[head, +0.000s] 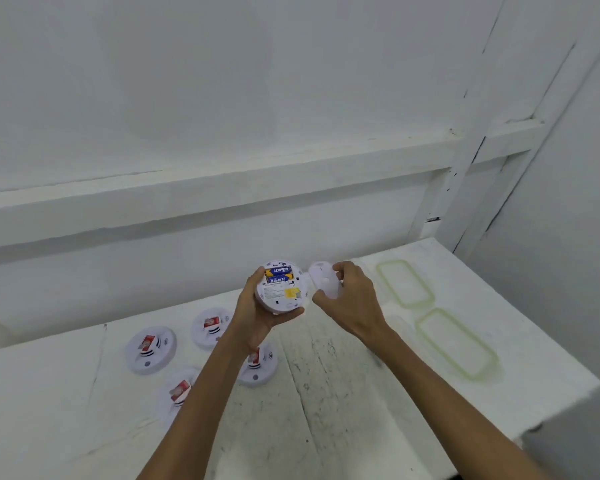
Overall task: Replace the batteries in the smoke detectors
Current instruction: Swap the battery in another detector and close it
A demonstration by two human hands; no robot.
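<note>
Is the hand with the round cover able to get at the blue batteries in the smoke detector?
Probably yes. The batteries lie uncovered in the smoke detector that the left hand holds up, and the right hand is right beside it. But its fingers are busy holding the cover.

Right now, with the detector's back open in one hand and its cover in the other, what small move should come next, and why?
Probably pull the two blue batteries out. The left hand holds the detector with its compartment exposed and both cells seated, while the right hand holds the removed cover clear.
</note>
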